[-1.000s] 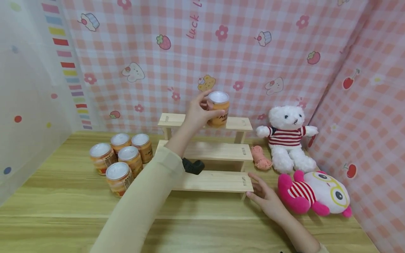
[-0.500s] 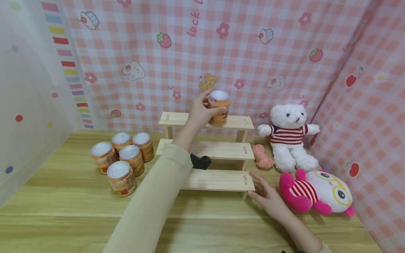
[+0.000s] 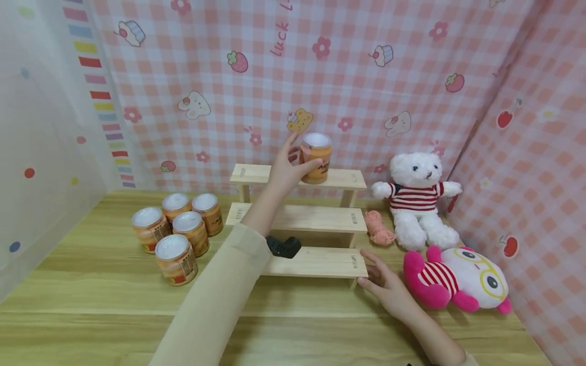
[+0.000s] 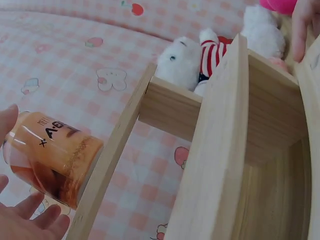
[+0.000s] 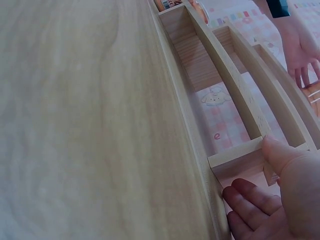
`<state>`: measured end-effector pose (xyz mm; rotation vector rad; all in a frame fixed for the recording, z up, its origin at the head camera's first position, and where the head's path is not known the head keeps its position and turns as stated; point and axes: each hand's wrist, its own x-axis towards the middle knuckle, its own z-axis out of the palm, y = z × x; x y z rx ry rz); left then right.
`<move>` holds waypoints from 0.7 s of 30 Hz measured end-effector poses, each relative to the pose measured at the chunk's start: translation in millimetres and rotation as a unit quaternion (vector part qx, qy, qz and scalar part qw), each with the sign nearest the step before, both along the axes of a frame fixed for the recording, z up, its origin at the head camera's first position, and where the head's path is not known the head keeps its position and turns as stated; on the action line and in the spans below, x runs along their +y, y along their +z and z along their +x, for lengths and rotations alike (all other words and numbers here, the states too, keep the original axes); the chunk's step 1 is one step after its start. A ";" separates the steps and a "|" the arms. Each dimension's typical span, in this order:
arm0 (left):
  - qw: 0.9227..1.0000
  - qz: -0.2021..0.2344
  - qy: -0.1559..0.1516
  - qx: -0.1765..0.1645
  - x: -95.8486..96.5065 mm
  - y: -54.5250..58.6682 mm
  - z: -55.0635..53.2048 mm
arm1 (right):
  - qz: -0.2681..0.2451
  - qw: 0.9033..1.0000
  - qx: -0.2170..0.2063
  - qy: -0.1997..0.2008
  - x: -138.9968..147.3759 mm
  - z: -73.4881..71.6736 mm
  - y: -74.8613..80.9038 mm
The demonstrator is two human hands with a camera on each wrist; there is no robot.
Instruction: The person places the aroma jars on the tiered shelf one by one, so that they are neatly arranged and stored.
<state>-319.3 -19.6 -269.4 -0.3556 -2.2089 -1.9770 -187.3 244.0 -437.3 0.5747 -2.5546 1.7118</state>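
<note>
An orange can [image 3: 317, 161] with a silver lid stands upright on the top step of a three-tier wooden shelf [image 3: 316, 262]. My left hand [image 3: 289, 169] is spread around the can's left side. In the left wrist view its fingers [image 4: 31, 205] are apart from the can [image 4: 55, 155], and the thumb lies close to the lid end. At the right end of the lowest step, my right hand [image 3: 386, 291] holds the board between thumb and index finger. Seen from the right wrist, the thumb [image 5: 282, 155] presses the board's edge while the other fingers curl loosely beside the leg.
Several matching cans [image 3: 176, 259] stand left of the shelf. A black strapped device [image 3: 285, 247] shows by the left sleeve. To the right are a pink yarn skein [image 3: 379, 229], a white teddy bear [image 3: 415, 198] and a pink plush toy [image 3: 458, 279]. Patterned curtain [image 3: 256, 96] hangs behind.
The can has settled onto the top step from slightly forward of it. My left fingers have loosened and spread from the can. My right hand stays at the shelf's end.
</note>
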 end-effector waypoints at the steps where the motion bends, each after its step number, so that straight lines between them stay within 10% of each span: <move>1: 1.000 0.002 0.002 -0.001 -0.7 -0.6 2.3 | 0.000 1.000 0.000 -0.001 0.0 0.1 0.1; 21: 0.995 0.005 0.006 0.101 -47.2 -24.5 74.0 | -0.001 1.000 -0.010 -0.009 -0.9 0.6 1.3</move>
